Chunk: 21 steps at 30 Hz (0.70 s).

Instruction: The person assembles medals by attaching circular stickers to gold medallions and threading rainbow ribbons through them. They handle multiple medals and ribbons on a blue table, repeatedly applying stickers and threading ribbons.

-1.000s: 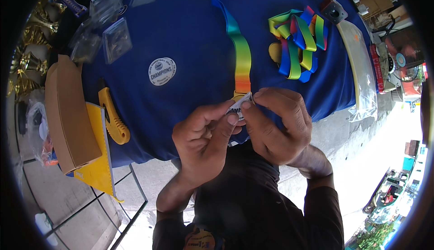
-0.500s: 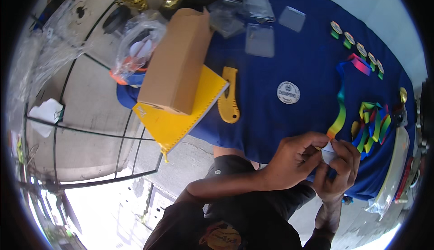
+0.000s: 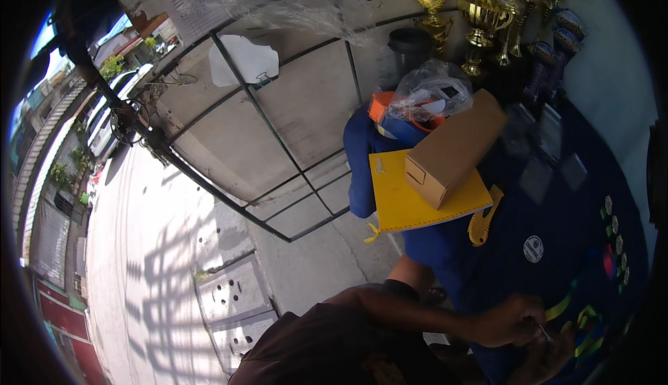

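Note:
At the lower right, my left hand (image 3: 516, 321) and my right hand (image 3: 550, 354) are close together with fingers pinched. Between them is a small, pale-edged medal (image 3: 546, 332), mostly hidden by fingers and shade. From it a multicoloured ribbon (image 3: 557, 308) runs up over the dark blue tablecloth (image 3: 452, 267). More bright ribbons (image 3: 590, 331) lie bunched just right of my hands. A round white sticker (image 3: 533, 249) with dark print lies flat farther up the cloth. Along the right edge is a row of several small medals (image 3: 614, 226) with green ribbon pieces.
A yellow utility knife (image 3: 485, 219) lies beside a yellow notebook (image 3: 391, 194), which has a brown cardboard box (image 3: 456, 150) on it. Behind are a clear plastic bag (image 3: 421, 96), a black bin (image 3: 409, 45) and gold trophies (image 3: 480, 27). Clear plastic cases (image 3: 550, 134) lie right of the box.
The view has swung left, bringing the street and metal frame in and putting my hands at the lower right. My hands stay together on the medal, whose white face shows less now.

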Tool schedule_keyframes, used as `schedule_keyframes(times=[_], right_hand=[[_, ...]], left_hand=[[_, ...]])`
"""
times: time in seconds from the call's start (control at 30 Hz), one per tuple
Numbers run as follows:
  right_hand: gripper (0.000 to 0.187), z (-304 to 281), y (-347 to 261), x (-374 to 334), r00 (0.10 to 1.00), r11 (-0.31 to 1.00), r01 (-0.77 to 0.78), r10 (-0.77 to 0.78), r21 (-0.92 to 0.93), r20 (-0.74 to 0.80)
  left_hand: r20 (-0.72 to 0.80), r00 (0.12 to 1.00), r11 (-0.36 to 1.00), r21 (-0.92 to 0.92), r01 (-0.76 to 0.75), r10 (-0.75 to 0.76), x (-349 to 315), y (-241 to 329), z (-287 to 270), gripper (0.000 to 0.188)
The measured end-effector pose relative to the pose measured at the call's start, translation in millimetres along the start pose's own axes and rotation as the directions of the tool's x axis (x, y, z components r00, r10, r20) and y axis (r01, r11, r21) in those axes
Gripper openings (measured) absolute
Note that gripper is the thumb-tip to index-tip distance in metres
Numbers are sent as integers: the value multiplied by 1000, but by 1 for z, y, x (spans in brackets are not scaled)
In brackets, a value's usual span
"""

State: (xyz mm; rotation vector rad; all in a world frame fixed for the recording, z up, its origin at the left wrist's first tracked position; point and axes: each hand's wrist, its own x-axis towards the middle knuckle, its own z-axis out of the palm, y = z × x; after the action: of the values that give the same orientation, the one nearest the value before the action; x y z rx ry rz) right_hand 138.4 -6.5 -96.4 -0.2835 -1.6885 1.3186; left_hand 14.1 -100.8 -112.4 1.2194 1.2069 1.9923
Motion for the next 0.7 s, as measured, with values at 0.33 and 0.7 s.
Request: schedule_keyframes(times=[0.33,0.7], right_hand=[[33,-28,-20,-33,981,985,-175,175,-2,-82],[29,-11,-21,-26,998,985,-60,56,-164,-26]], left_hand=[[177,980,968,250,40,-86,1,36,-11,5],[175,973,873,486,45,-148,3,40,-24,13]])
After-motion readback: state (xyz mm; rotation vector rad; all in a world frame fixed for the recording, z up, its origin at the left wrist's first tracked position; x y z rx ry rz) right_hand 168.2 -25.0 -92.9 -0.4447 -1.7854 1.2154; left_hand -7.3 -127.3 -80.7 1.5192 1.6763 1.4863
